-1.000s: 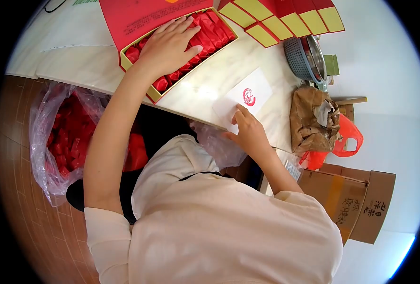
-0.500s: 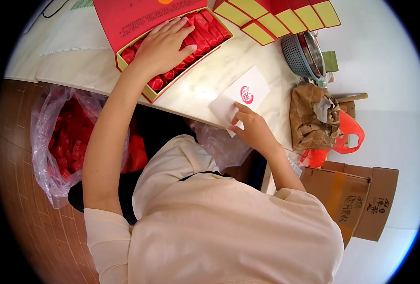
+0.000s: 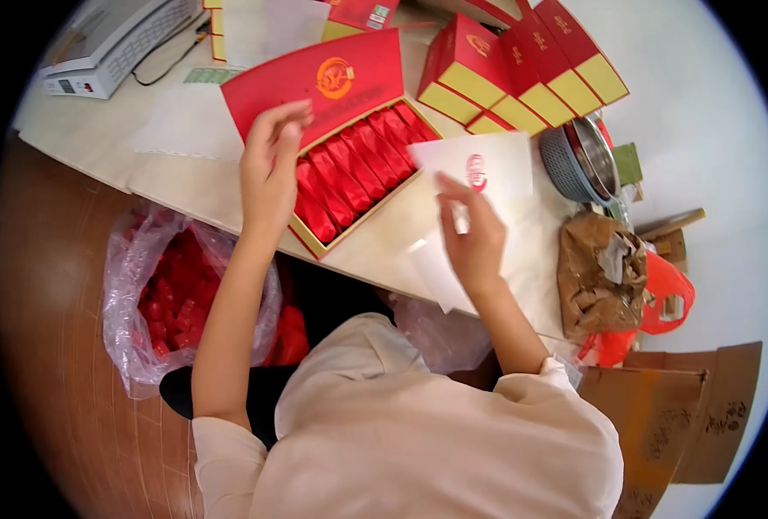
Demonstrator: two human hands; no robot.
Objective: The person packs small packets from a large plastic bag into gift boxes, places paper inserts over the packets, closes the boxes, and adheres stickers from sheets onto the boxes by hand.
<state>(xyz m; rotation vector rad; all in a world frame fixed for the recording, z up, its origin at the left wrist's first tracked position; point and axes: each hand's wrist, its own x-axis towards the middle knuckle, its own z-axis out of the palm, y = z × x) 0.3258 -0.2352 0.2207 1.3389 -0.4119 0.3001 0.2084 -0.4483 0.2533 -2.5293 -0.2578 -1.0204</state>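
An open red box with a yellow inner rim lies on the table, filled with a row of red foil packets. Its lid is folded back and bears a gold emblem. My left hand is raised over the box's left end, fingers apart, holding nothing. To the right of the box, my right hand pinches the corner of a white sheet with a red logo, lifted and slightly blurred. Another white sheet lies at the table edge beneath that hand.
Several red and yellow boxes stand at the back. On the right are a grey basket, a brown paper bag and a carton. A clear bag of red wrappers stands on the floor. A white machine sits back left.
My left hand has lifted off the packets. My right hand has raised a white sheet from the table, uncovering another below. The view has shifted, showing more of the table's back.
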